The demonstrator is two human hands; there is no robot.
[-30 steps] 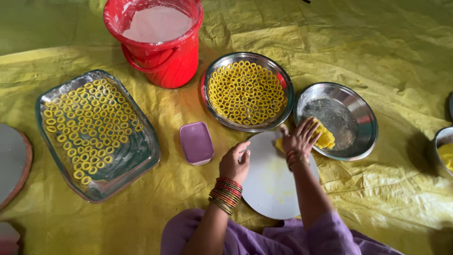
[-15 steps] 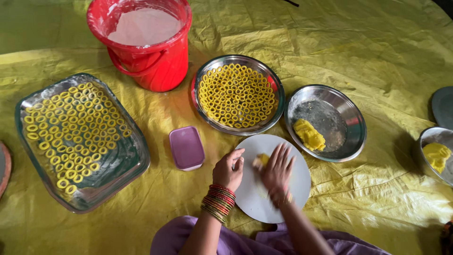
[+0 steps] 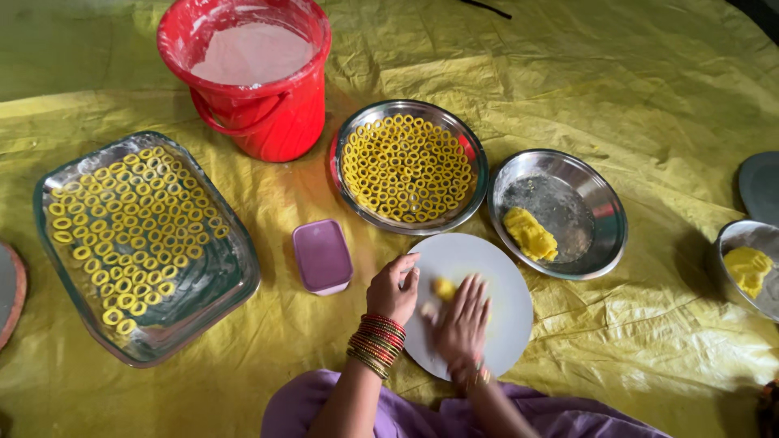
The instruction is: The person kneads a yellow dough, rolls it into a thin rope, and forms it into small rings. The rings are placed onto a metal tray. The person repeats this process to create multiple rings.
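A: Item one, finished work?

B: Round steel plate [image 3: 410,168], nearly full of small yellow dough rings. Rectangular glass tray [image 3: 146,243], rings over most of it, the near right strip bare.

A: Item two, work in hand?

B: White round board [image 3: 495,280], just below the round plate. One small piece of yellow dough [image 3: 443,288] lies on it, between the hands. Left hand [image 3: 393,288] rests at the board's left edge, fingers curled loosely, thumb towards the piece. Right hand [image 3: 461,324] lies flat on the board, fingers together and extended; it is blurred, so whether it presses the dough I cannot tell.

A: Item three, stock left?

B: Steel dish [image 3: 568,243] with one lump of dough [image 3: 529,234]; by my reckoning several more rings remain. Second bowl [image 3: 746,268] at the right edge holds more.

A: Sundries?

B: Red bucket [image 3: 251,81] of white powder; purple lidded box [image 3: 322,255]; yellow sheet [image 3: 649,97] beneath everything.
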